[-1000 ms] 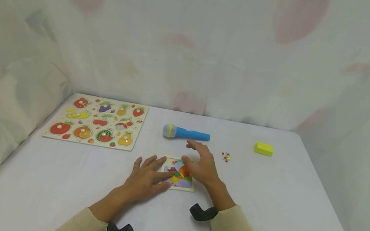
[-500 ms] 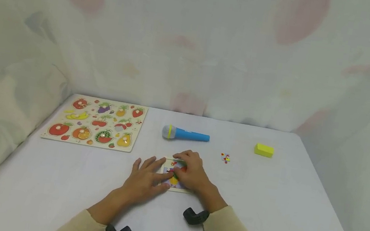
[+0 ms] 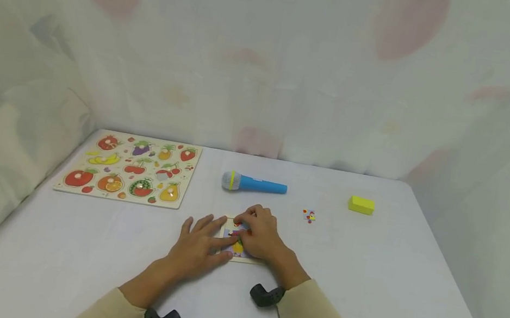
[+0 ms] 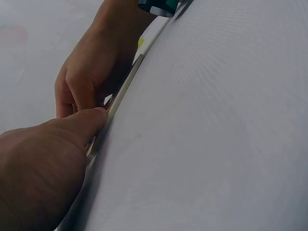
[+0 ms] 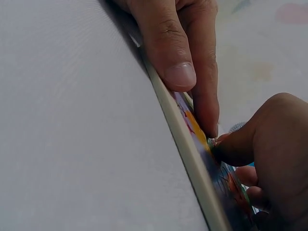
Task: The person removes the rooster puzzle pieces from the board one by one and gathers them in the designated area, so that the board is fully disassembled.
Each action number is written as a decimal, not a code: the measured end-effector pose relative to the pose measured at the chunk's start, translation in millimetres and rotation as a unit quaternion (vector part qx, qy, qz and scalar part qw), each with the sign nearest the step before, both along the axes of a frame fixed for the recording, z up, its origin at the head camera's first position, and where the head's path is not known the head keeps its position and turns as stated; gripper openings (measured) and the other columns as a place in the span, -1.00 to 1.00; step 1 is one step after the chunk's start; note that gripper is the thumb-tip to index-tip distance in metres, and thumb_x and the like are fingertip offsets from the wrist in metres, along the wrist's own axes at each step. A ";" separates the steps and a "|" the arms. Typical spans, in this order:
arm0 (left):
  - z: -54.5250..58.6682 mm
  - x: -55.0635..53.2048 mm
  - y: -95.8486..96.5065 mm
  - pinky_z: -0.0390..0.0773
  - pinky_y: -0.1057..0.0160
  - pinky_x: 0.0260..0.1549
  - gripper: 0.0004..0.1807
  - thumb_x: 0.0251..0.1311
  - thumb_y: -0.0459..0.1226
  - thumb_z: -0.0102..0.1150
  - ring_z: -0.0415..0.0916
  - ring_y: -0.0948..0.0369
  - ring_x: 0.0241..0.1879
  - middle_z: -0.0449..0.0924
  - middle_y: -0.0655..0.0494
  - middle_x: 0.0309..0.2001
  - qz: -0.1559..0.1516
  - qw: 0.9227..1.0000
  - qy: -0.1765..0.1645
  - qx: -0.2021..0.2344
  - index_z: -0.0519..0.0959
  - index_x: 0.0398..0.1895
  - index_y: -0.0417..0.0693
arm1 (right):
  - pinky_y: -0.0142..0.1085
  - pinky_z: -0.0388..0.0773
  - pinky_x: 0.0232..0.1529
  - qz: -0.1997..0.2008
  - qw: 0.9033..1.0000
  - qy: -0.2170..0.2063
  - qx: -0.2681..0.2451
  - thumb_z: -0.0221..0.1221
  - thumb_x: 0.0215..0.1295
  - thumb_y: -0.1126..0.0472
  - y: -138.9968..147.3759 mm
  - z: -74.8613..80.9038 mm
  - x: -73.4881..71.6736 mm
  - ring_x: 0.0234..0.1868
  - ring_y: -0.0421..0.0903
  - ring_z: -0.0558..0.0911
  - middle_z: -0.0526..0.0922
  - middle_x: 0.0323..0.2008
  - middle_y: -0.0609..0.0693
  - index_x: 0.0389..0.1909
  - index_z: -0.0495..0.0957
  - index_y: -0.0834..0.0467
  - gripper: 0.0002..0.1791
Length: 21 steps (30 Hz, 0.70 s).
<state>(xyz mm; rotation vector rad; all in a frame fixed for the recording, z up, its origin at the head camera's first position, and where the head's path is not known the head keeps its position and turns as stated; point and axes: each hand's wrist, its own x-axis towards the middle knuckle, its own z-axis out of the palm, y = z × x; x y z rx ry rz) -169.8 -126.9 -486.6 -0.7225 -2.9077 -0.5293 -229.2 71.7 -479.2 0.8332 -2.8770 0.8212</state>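
A small jigsaw puzzle with a colourful picture and a pale frame lies on the white table. My left hand rests at its left side with fingers spread, the index finger and thumb reaching onto it. Over the right part of the puzzle, my right hand curls its thumb and fingers onto the picture and hides much of it. In the right wrist view the thumb and index finger of the left hand press on the puzzle. Whether a single piece is lifted cannot be seen.
One loose jigsaw piece lies to the right of the puzzle. Behind it are a blue toy microphone and a yellow block. A fruit peg puzzle board occupies the back left. Patterned cloth surrounds the table.
My right hand has moved left and down onto the puzzle, and its spread thumb and fingers have drawn together there. My left hand has stayed in place.
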 end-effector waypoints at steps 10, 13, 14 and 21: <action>-1.5 -1.2 -1.9 -0.17 -0.40 0.18 -0.53 0.25 0.22 0.03 0.04 -0.14 0.38 0.20 0.07 0.42 -0.001 1.000 0.012 0.007 0.56 0.18 0.41 | -0.02 0.23 0.08 -0.007 1.000 -0.018 0.004 0.18 0.16 0.21 -5.0 3.8 0.0 -0.03 -0.05 0.33 0.39 -0.03 -0.05 -0.20 0.57 -0.06 -0.81; -1.3 -1.5 -2.7 -0.17 -0.40 0.18 -0.53 0.25 0.23 0.03 0.04 -0.14 0.38 0.20 0.08 0.42 -0.001 1.000 0.010 0.008 0.55 0.19 0.42 | -0.01 0.23 0.09 -0.012 0.999 -0.024 0.021 0.17 0.15 0.19 -7.5 5.3 -0.7 -0.01 -0.04 0.32 0.39 -0.01 -0.04 -0.16 0.56 -0.05 -0.79; -1.3 -1.6 -2.9 -0.17 -0.40 0.18 -0.52 0.25 0.23 0.03 0.04 -0.14 0.38 0.20 0.08 0.42 0.000 1.000 0.010 0.008 0.55 0.19 0.42 | -0.02 0.22 0.09 -0.016 0.999 -0.027 0.029 0.17 0.16 0.18 -8.1 5.7 -1.5 0.00 -0.04 0.32 0.38 -0.01 -0.04 -0.16 0.56 -0.05 -0.79; -0.9 -1.3 -1.2 -0.20 -0.37 0.20 -0.52 0.25 0.24 0.02 0.01 -0.12 0.40 0.17 0.11 0.44 0.003 1.000 -0.005 0.009 0.53 0.20 0.45 | -0.04 0.23 0.06 -0.029 0.997 -0.057 0.052 0.19 0.12 0.17 -10.7 10.5 -4.2 0.02 -0.02 0.32 0.38 0.00 -0.03 -0.20 0.54 -0.06 -0.80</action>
